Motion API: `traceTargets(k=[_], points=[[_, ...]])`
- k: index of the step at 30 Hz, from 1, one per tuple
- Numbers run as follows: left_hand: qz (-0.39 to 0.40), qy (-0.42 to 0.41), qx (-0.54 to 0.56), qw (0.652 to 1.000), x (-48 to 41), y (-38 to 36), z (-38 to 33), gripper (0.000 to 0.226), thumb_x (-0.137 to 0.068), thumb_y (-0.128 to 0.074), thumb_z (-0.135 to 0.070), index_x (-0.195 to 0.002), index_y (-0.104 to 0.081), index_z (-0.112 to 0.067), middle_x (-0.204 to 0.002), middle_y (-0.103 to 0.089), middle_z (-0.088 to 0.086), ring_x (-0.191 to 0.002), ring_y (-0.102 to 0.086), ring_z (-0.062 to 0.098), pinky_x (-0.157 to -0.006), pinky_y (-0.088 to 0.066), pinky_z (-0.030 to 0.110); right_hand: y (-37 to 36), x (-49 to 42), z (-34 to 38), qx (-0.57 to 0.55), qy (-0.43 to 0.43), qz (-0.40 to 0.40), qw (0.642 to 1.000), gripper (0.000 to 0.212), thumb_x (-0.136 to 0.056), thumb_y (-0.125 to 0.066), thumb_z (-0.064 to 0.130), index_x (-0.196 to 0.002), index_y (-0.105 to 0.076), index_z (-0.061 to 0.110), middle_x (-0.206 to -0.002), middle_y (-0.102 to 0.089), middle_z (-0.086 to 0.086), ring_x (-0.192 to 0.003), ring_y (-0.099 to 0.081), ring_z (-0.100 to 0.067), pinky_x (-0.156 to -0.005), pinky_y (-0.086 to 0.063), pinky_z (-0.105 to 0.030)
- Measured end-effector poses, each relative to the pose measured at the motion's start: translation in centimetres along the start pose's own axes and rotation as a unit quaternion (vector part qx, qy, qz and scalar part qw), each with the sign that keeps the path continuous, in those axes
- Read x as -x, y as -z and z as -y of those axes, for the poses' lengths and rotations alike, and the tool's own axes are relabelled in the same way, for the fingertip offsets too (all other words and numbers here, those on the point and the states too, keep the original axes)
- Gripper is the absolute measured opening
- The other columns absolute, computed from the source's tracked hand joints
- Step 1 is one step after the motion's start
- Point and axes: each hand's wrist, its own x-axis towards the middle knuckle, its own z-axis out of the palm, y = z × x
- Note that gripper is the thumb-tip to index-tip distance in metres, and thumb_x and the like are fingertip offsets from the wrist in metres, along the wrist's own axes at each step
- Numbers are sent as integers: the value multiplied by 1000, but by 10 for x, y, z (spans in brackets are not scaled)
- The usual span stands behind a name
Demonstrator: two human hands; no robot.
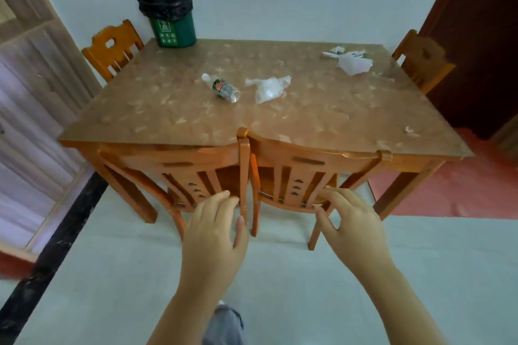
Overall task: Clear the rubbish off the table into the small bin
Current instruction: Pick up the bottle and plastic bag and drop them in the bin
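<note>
Standing short of the table [157, 109], I judge the first reach should go over the two tucked-in chairs [244, 159] to the crushed bottle [224, 88] at the table's middle, then carry it to the small bin [172, 24] on the table's far-left corner. The clear plastic wrapper [269, 88] lies just beside the bottle, the crumpled papers [349, 60] near the table's far-right corner, a small scrap [409, 129] by its near-right edge. My left hand [214, 230] and right hand [350, 224] hang forward below the table's near edge, palms down, fingers spread and loose, gripping nothing.
</note>
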Motion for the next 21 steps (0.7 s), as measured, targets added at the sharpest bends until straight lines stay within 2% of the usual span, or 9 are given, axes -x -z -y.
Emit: traceTargets(k=[4,9,12,14,16,21], points=[[14,-6,20,1000,-73,-10,49,39,-83,-41,-28,-107,-62,-5,-114,-63,12,-104,-58,29,-84,-47,41,-29,-65,26,15,-18,-20,1000,22,-77,-67,15,-98,-66,7,-97,-68,-8,-89,-61,-29,-75,-48,-40],[37,-7,18,999,-151,-19,103,40,-84,-40,-31,-108,-62,-7,-113,-63,9,-105,-58,27,-85,-46,39,-62,-147,61,18,-15,-28,999,35,-80,-47,32,-101,-65,11,-96,-68,-5,-86,-61,-26,-71,-50,-37],[53,1,14,998,-187,-39,123,36,-83,-47,-28,-108,-63,-7,-113,-64,9,-105,-58,27,-86,-47,40,-81,-181,64,20,-25,-27,999,30,-78,-55,27,-101,-65,10,-93,-67,-5,-84,-61,-26,-69,-50,-36],[61,-2,20,998,-206,-51,130,36,-84,-46,-29,-108,-62,-8,-112,-63,8,-104,-58,26,-86,-46,37,-91,-200,59,23,-34,-22,999,26,-80,-60,23,-102,-65,11,-94,-67,-4,-85,-60,-25,-70,-49,-35],[65,1,19,998,-224,-63,135,30,-84,-53,-25,-108,-62,-9,-112,-64,7,-103,-59,25,-86,-44,34,-99,-221,49,31,-40,-16,999,26,-77,-67,17,-103,-65,12,-97,-68,-4,-88,-61,-26,-71,-49,-34],[61,19,2,998,-281,-100,145,31,-76,-67,-13,-106,-63,-7,-109,-64,8,-100,-60,26,-82,-44,33,-121,-296,16,25,-28,-12,999,27,-80,-65,19,-105,-64,10,-102,-68,-7,-93,-60,-28,-75,-49,-37]])
